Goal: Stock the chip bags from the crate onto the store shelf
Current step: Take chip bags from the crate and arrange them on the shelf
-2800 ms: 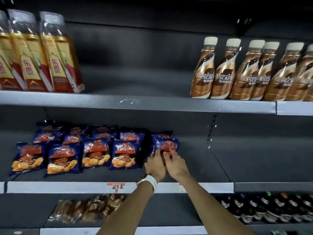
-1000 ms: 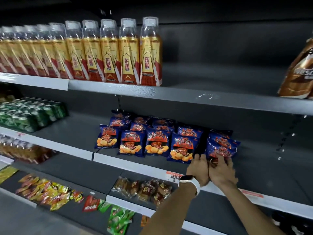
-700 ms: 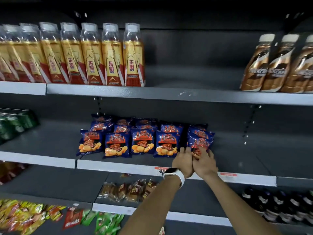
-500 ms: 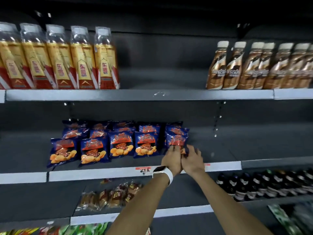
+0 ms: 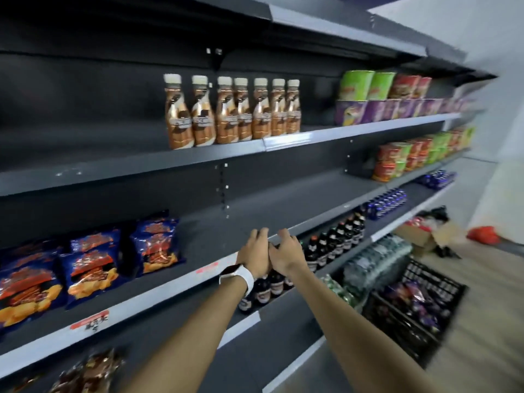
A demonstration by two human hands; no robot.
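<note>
Whole frame motion-blurred. Chip bags [image 5: 93, 275] cut off at left edge, print unreadable. Crate [image 5: 414, 310] contents smeared. Price tag [image 5: 90, 323] writing illegible.

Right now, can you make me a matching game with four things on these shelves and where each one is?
Things:
1. coffee bottles
2. chip bags
3. black crate
4. white watch

Places:
A. on the floor, right of the shelves
B. on the left wrist
C. on the shelf above the chips
D. on the middle shelf, left of the hands

Pairs: 1-C, 2-D, 3-A, 4-B
</note>
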